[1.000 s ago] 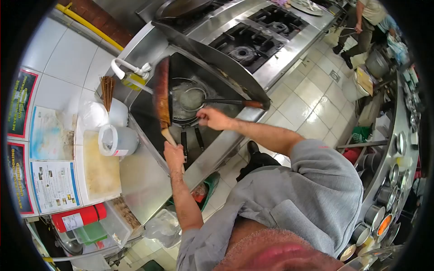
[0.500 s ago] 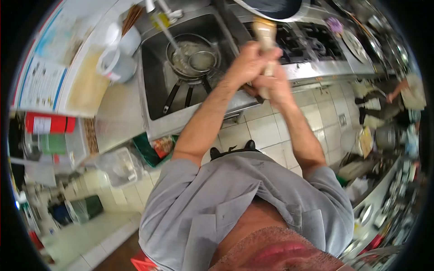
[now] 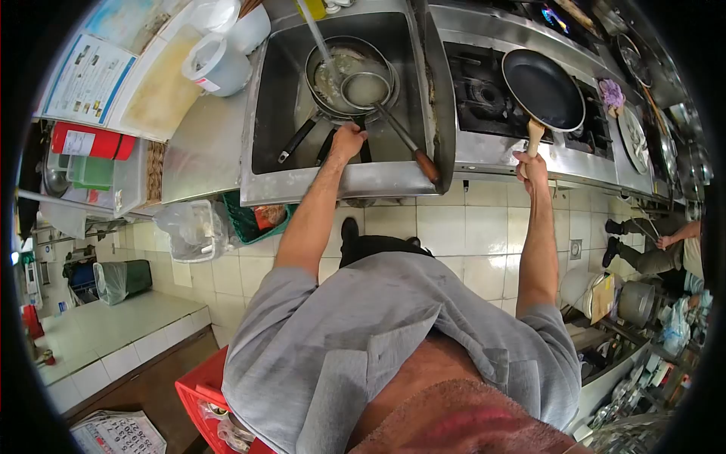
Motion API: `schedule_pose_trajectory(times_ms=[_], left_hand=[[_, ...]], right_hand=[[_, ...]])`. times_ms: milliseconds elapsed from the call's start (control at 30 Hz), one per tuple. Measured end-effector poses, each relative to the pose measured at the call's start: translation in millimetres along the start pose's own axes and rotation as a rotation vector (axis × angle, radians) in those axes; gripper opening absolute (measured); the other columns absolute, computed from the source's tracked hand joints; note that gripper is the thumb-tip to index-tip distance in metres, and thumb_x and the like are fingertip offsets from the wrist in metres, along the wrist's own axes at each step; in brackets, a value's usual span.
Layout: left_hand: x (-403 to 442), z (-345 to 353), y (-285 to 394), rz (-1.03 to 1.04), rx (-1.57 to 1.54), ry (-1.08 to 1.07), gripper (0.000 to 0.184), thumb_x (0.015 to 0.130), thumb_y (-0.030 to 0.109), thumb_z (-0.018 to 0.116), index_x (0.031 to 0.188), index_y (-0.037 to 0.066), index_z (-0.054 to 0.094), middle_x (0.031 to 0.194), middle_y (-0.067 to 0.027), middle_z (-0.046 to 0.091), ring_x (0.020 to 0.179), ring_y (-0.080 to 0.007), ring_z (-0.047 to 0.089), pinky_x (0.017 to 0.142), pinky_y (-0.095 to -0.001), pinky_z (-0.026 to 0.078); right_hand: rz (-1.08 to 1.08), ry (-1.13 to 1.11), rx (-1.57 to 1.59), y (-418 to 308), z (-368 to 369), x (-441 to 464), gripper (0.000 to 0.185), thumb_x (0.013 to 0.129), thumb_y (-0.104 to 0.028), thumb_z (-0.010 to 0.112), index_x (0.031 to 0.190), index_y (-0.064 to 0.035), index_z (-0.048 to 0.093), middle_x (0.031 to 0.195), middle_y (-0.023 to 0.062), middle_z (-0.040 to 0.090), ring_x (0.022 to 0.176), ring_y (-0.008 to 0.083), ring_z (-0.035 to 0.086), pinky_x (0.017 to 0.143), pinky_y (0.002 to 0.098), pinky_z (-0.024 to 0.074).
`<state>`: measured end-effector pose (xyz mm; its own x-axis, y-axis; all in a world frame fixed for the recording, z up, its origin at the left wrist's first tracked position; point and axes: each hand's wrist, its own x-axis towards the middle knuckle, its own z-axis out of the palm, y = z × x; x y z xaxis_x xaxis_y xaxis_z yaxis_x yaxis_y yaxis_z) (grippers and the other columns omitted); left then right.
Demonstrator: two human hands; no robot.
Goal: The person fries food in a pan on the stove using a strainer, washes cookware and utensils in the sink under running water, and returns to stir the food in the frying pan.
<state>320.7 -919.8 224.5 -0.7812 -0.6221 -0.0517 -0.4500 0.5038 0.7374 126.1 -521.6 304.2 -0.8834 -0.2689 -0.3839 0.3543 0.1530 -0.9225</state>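
Over the stove [image 3: 488,147], the frying pan [image 3: 543,89] lies beyond the right hand [image 3: 535,168] gripping its handle [image 3: 535,134]; left hand [image 3: 348,141], grip unclear.

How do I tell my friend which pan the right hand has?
Find the long silver metal stove, right of the rectangular grey metal sink. Over it is a round black frying pan, gripped by the person's bare right hand. Its pale handle sets it apart from the black-handled pans in the sink.
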Motion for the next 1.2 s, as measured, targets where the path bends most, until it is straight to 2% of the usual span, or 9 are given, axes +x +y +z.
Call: schedule_pose_trajectory(times_ms=[100,167,333,500,567,600,700,900,1200], left_hand=[[24,-9,13,-0.016,0.119,-0.057,0.029,0.072,0.017,0.06,0.09,-0.005,0.055,0.087,-0.0212,0.06,0.087,-0.0332,0.056,0.071,-0.0406,0.044],[55,-6,6,-0.049,0.171,-0.025,0.029,0.072,0.015,0.059,0.091,-0.006,0.054,0.086,-0.0224,0.059,0.087,-0.0332,0.056,0.072,-0.0412,0.044],[147,38,-59,-0.321,0.057,0.096,0.019,0.072,0.011,0.055,0.082,-0.003,0.059,0.078,-0.0226,0.059,0.082,-0.0338,0.058,0.074,-0.0413,0.045],[194,61,-83,0.096,0.656,-0.429,0.026,0.072,0.019,0.056,0.085,-0.004,0.059,0.081,-0.0151,0.062,0.07,-0.0357,0.059,0.068,-0.0383,0.048],[198,71,-86,-0.756,-0.514,-0.189,0.029,0.074,0.018,0.054,0.096,-0.001,0.056,0.084,-0.0149,0.062,0.068,-0.0365,0.059,0.067,-0.0412,0.049],[229,101,-127,-0.586,-0.26,-0.411,0.029,0.075,0.016,0.052,0.1,0.001,0.053,0.094,-0.0177,0.058,0.077,-0.0378,0.058,0.071,-0.0454,0.048],[184,15,-38,-0.273,0.071,0.012,0.021,0.074,0.008,0.051,0.092,-0.002,0.054,0.095,-0.0206,0.055,0.089,-0.0327,0.056,0.075,-0.0429,0.047],[227,-62,-10,-0.148,-0.032,0.109,0.026,0.074,0.01,0.05,0.097,-0.001,0.053,0.11,-0.0214,0.046,0.097,-0.0375,0.051,0.08,-0.0437,0.043],[222,-65,-8,-0.269,-0.055,-0.011,0.03,0.075,0.014,0.052,0.101,-0.001,0.054,0.114,-0.0226,0.043,0.095,-0.0377,0.052,0.082,-0.0428,0.043]], right_hand=[[-0.474,0.596,-0.862,-2,15,-4,0.056,0.071,-0.029,0.067,0.108,0.0073,0.045,0.084,0.0176,0.052,0.073,0.0269,0.05,0.067,0.0367,0.0411],[-0.726,0.711,-0.692,-50,47,-50,0.045,0.076,-0.023,0.062,0.11,0.0015,0.047,0.087,0.0143,0.05,0.072,0.0221,0.05,0.063,0.0336,0.0418],[-1.132,-0.016,-0.839,-91,208,-147,0.023,0.072,-0.006,0.06,0.094,-0.0027,0.054,0.094,0.0111,0.055,0.08,0.0252,0.053,0.069,0.0362,0.0411],[-0.749,0.013,-1.394,-23,290,-79,0.052,0.075,-0.013,0.056,0.123,-0.0065,0.036,0.115,0.023,0.041,0.101,0.0374,0.045,0.083,0.0457,0.0388],[-0.156,-0.215,-1.47,6,296,-42,0.059,0.075,-0.012,0.054,0.128,-0.0093,0.028,0.11,0.0248,0.045,0.097,0.0412,0.049,0.08,0.0467,0.0418],[-0.058,-0.227,-1.543,13,296,-29,0.06,0.072,-0.008,0.053,0.128,-0.0089,0.031,0.104,0.0247,0.051,0.096,0.0403,0.051,0.079,0.0446,0.0431],[-0.103,-0.27,-1.087,22,281,-17,0.055,0.07,-0.005,0.052,0.123,-0.0044,0.038,0.102,0.0239,0.055,0.098,0.0355,0.053,0.082,0.0402,0.0425],[0.109,-0.15,-0.536,-25,307,-60,0.054,0.069,-0.004,0.057,0.121,-0.0027,0.042,0.104,0.0171,0.057,0.091,0.0224,0.055,0.079,0.0282,0.0408],[-0.175,0.063,-1.174,-8,344,66,0.054,0.073,-0.003,0.049,0.125,-0.0023,0.035,0.102,0.025,0.054,0.091,0.0352,0.056,0.078,0.04,0.0446]])
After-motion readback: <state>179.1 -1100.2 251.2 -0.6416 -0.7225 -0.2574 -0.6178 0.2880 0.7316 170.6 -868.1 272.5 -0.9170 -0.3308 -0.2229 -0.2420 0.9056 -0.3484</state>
